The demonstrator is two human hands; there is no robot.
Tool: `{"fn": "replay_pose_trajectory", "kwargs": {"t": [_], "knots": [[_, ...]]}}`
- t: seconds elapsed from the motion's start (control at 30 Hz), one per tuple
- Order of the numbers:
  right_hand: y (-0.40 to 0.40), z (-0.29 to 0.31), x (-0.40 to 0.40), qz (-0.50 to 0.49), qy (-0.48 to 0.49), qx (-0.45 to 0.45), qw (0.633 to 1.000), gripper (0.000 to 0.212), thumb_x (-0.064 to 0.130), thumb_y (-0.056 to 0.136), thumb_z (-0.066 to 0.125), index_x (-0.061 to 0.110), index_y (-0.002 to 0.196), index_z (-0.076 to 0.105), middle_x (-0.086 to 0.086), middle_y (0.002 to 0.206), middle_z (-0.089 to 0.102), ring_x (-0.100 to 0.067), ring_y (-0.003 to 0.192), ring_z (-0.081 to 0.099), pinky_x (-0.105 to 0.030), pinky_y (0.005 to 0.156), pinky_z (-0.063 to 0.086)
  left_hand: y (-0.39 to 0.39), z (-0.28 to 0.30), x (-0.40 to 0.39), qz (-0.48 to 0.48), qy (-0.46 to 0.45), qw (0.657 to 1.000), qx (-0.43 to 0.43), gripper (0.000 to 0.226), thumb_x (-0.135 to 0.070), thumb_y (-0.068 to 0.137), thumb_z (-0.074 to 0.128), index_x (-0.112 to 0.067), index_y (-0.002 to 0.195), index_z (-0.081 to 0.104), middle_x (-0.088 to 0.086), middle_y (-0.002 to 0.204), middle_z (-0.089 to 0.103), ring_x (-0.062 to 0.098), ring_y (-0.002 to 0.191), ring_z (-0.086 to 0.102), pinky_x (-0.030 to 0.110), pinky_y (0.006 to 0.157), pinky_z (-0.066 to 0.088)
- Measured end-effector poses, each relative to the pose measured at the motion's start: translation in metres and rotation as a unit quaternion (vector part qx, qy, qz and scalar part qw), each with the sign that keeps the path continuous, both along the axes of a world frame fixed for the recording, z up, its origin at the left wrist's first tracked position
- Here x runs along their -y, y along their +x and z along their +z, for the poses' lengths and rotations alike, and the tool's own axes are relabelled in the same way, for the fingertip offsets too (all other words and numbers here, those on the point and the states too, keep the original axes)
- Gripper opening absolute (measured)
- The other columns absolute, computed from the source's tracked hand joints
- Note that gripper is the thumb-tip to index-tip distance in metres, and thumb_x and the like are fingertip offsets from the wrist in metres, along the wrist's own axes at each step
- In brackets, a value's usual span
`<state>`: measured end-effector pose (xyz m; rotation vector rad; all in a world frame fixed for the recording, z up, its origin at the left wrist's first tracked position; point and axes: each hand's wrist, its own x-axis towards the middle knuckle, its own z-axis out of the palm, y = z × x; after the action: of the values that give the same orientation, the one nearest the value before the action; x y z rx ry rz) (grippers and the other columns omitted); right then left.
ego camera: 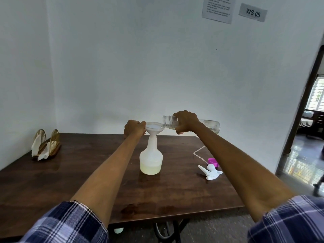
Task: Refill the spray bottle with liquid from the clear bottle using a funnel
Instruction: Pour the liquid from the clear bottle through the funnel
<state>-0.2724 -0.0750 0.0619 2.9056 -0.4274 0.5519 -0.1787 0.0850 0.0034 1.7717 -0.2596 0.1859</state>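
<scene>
Right hand (185, 122) grasps the clear bottle (208, 126) around its upper body, fingers curled over the top and thumb underneath. The bottle lies almost level, base out toward 3 o'clock, open threaded mouth toward 9 o'clock and just over the right edge of the funnel (154, 128). A small amount of liquid shows inside the bottle near its base; whether any is running from the mouth cannot be told. Left hand (135, 128) is curled against the funnel's left rim and holds it there; the exact lie of the fingertips is hidden by the back of the hand. The funnel is white, seated upright with its stem in the neck of the spray bottle (151, 158). The spray bottle is translucent white, stands upright near the centre of the table (70, 181), directly at 6 o'clock below the funnel, and holds pale yellowish liquid in its lowest part. At 4 o'clock from the spray bottle, well apart from it, the white spray head (210, 171) lies on its side on the table, its thin dip tube (199, 151) curving away toward 12 o'clock. A purple cap (213, 161) lies just behind the spray head, touching or nearly so. At the table's far left, about 9 o'clock, stands a gold wire holder (48, 143) with white napkins in it. Both forearms are bare, with plaid sleeves (70, 225) pushed up. On the wall at 1 o'clock hang a printed sheet (218, 8) and a sign (252, 12) reading "WS 05". A doorway (308, 120) opens at 3 o'clock.
</scene>
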Motion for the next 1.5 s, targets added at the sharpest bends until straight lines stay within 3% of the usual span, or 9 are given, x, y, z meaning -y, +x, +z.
{"fn": "replay_pose_trajectory", "kwargs": {"t": [0.17, 0.37, 0.7, 0.87, 1.07, 1.27, 1.37, 1.5], "knots": [[0.000, -0.001, 0.000, 0.001, -0.006, 0.002, 1.000, 0.043, 0.006, 0.060, 0.065, 0.011, 0.102, 0.061, -0.004, 0.092, 0.062, -0.025, 0.078, 0.051, -0.021, 0.060, 0.031, -0.001, 0.000, 0.000, -0.002, 0.002, 1.000, 0.004, 0.033, -0.016, 0.081, 0.052, -0.012, 0.048, 0.052, 0.001, 0.051, 0.056, 0.025, 0.062, 0.059, 0.027, 0.067, 0.044], [0.000, 0.000, -0.001, 0.000, -0.010, 0.004, 1.000, 0.040, 0.006, 0.060, 0.065, 0.010, 0.100, 0.061, -0.003, 0.086, 0.059, -0.025, 0.077, 0.051, -0.017, 0.052, 0.023, 0.000, -0.001, 0.000, 0.002, 0.002, 1.000, 0.002, 0.033, -0.016, 0.081, 0.052, -0.012, 0.048, 0.053, 0.001, 0.051, 0.056, 0.025, 0.063, 0.060, 0.027, 0.068, 0.044], [0.000, 0.001, -0.001, -0.001, -0.019, -0.004, 1.000, 0.040, 0.006, 0.060, 0.065, 0.012, 0.100, 0.060, 0.001, 0.084, 0.055, -0.024, 0.078, 0.051, -0.020, 0.057, 0.028, 0.001, -0.001, 0.000, 0.000, 0.001, 1.000, 0.000, 0.033, -0.016, 0.081, 0.052, -0.012, 0.048, 0.052, 0.001, 0.051, 0.056, 0.025, 0.062, 0.060, 0.026, 0.067, 0.044], [0.000, 0.000, 0.002, 0.004, -0.015, -0.004, 1.000, 0.031, 0.006, 0.060, 0.065, 0.016, 0.086, 0.050, 0.000, 0.083, 0.055, -0.025, 0.077, 0.050, -0.018, 0.052, 0.023, 0.000, -0.001, 0.000, -0.007, -0.009, 1.000, 0.008, 0.035, -0.015, 0.079, 0.053, -0.012, 0.045, 0.049, 0.002, 0.049, 0.055, 0.025, 0.058, 0.057, 0.028, 0.067, 0.045], [0.001, -0.001, 0.004, 0.002, 0.011, -0.003, 1.000, 0.032, 0.007, 0.059, 0.066, 0.016, 0.084, 0.050, 0.000, 0.083, 0.056, -0.024, 0.076, 0.051, -0.018, 0.052, 0.024, 0.001, -0.002, 0.000, -0.008, -0.007, 1.000, 0.008, 0.035, -0.015, 0.079, 0.052, -0.011, 0.044, 0.049, 0.002, 0.049, 0.056, 0.024, 0.055, 0.056, 0.027, 0.066, 0.044], [0.005, -0.019, 0.013, 0.007, 0.130, 0.011, 0.991, 0.050, 0.019, 0.061, 0.078, 0.014, 0.107, 0.060, 0.001, 0.094, 0.058, -0.020, 0.083, 0.051, -0.026, 0.067, 0.038, 0.001, -0.001, -0.001, -0.005, 0.002, 1.000, 0.006, 0.033, -0.016, 0.079, 0.052, -0.011, 0.047, 0.051, 0.001, 0.050, 0.056, 0.020, 0.050, 0.053, 0.027, 0.065, 0.044], [0.002, -0.036, 0.016, 0.028, 0.228, 0.049, 0.972, 0.049, 0.020, 0.061, 0.081, 0.014, 0.105, 0.060, 0.002, 0.094, 0.055, -0.019, 0.087, 0.052, -0.027, 0.069, 0.039, -0.002, -0.001, -0.002, -0.002, 0.002, 1.000, 0.008, 0.032, -0.017, 0.080, 0.052, -0.011, 0.048, 0.052, 0.001, 0.050, 0.057, 0.016, 0.047, 0.053, 0.027, 0.066, 0.046], [-0.010, -0.058, 0.019, 0.063, 0.373, 0.102, 0.920, 0.040, 0.020, 0.062, 0.083, 0.012, 0.096, 0.063, 0.000, 0.089, 0.061, -0.017, 0.082, 0.058, -0.026, 0.067, 0.045, -0.005, -0.001, -0.002, -0.028, -0.016, 0.999, 0.001, 0.030, -0.017, 0.082, 0.051, -0.009, 0.054, 0.054, 0.001, 0.054, 0.058, 0.016, 0.045, 0.053, 0.026, 0.063, 0.046]]}}
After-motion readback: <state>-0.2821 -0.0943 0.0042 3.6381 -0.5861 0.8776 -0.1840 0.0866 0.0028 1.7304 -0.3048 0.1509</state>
